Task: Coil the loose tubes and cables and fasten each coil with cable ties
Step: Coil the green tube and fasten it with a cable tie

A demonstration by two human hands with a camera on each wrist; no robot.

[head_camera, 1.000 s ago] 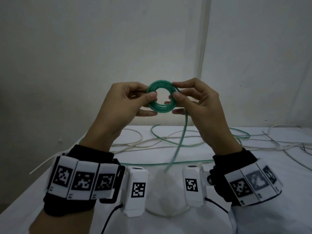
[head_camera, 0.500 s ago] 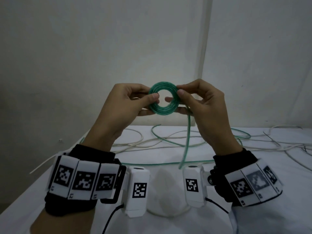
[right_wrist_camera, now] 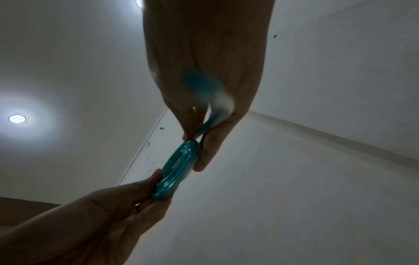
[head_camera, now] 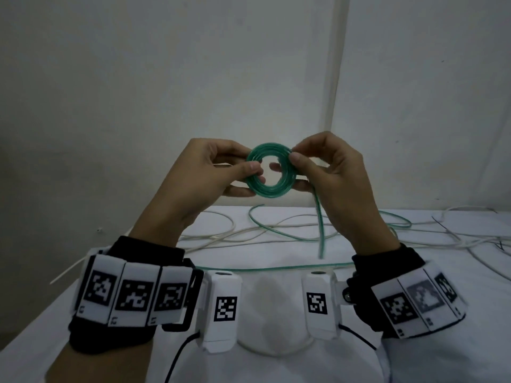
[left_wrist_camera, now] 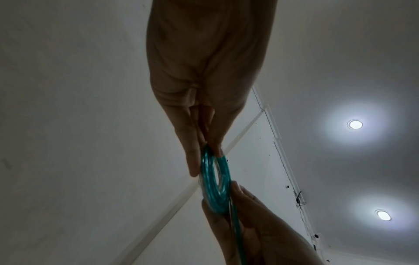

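A small round coil of green tube is held up in the air above the table. My left hand pinches the coil's left side between thumb and fingers. My right hand pinches its right side. The tube's free length hangs down past the right palm to the table and runs on in loops there. The coil shows edge-on between both hands in the left wrist view and the right wrist view.
Loose white cables and the green tube's loops sprawl over the white table. A white cable tie sticks out over the table's left edge. Thin dark wires lie at the far right. A wall stands close behind.
The right hand's thumb and fingers have moved up round the coil's right edge. The hanging green tube has swung to the right. The left hand keeps its hold.
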